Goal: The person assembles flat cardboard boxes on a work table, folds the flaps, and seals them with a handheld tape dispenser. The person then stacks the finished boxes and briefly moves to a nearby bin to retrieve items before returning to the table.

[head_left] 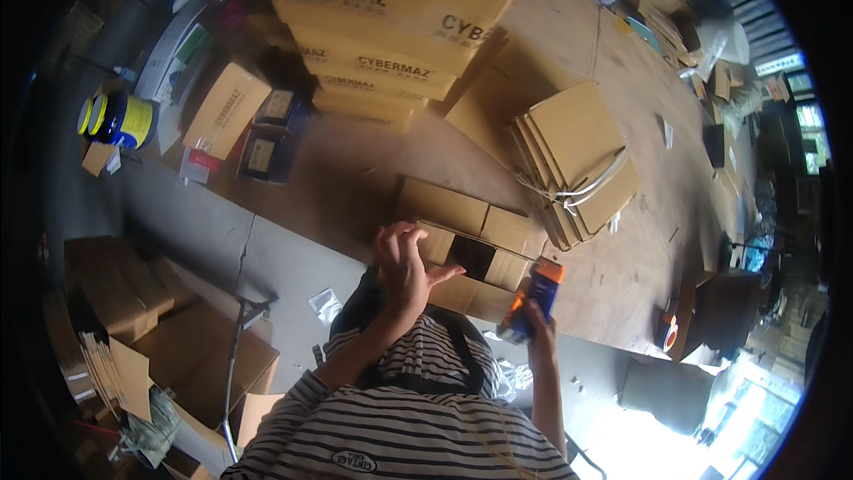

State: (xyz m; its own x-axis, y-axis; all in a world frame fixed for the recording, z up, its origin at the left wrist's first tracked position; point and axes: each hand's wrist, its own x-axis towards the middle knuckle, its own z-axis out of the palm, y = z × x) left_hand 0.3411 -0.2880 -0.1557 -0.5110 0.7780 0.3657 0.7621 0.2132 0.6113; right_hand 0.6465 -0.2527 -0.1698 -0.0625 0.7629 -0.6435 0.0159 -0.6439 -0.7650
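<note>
A small brown carton sits on the table at its near edge, with its flaps spread and a dark opening in the middle. My left hand rests at the carton's left side, thumb stretched out toward the opening and fingers bent at the left flap. At the carton's right, my right hand is closed around a dark blue box-shaped thing with orange ends. It stands tilted beside the right flap. What the fingers of my right hand cover is hidden.
Tall stacked cartons rise at the far side. Strapped flat cardboard lies right of the carton. Dark blue boxes and a yellow-and-blue tub stand left. Large cartons are on the floor at the lower left.
</note>
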